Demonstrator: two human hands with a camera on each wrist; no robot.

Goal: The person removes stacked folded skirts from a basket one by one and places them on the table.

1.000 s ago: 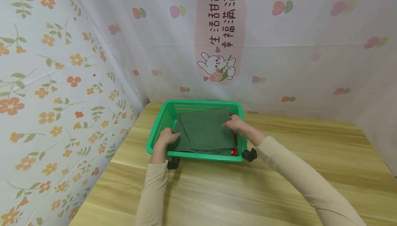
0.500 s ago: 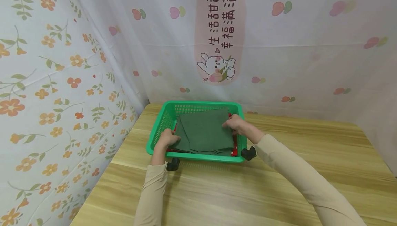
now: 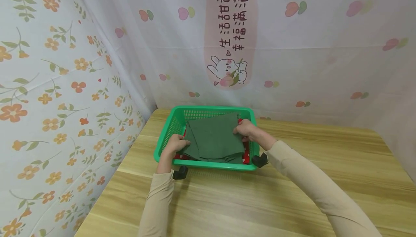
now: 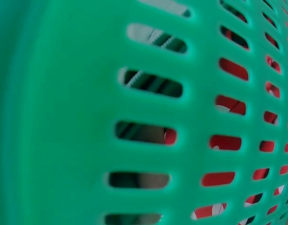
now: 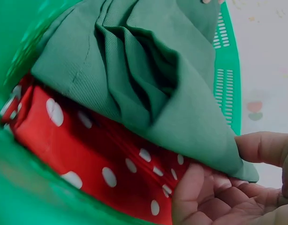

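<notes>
A folded dark green cloth (image 3: 214, 136) lies in the green plastic basket (image 3: 208, 165), on top of a red cloth with white dots (image 5: 141, 171). My right hand (image 3: 247, 129) pinches the green cloth's right edge, thumb above and fingers curled underneath, as the right wrist view shows. At the opposite edge, my left hand (image 3: 174, 145) grips the green cloth with the thumb on top; its other fingers are mostly hidden. Through the slots of the basket wall (image 4: 64, 117), the left wrist view shows red and dark cloth but no hand.
The basket stands on a wood-grain table (image 3: 312, 164), close to a printed curtain (image 3: 292, 49) behind. A floral curtain (image 3: 61, 96) hangs along the left. Dark wrist pieces (image 3: 260, 160) sit close to the basket's front rim.
Both hands keep their hold on the green cloth. It has shifted slightly up and inward, and more of the red dotted cloth shows at the lower left and lower right.
</notes>
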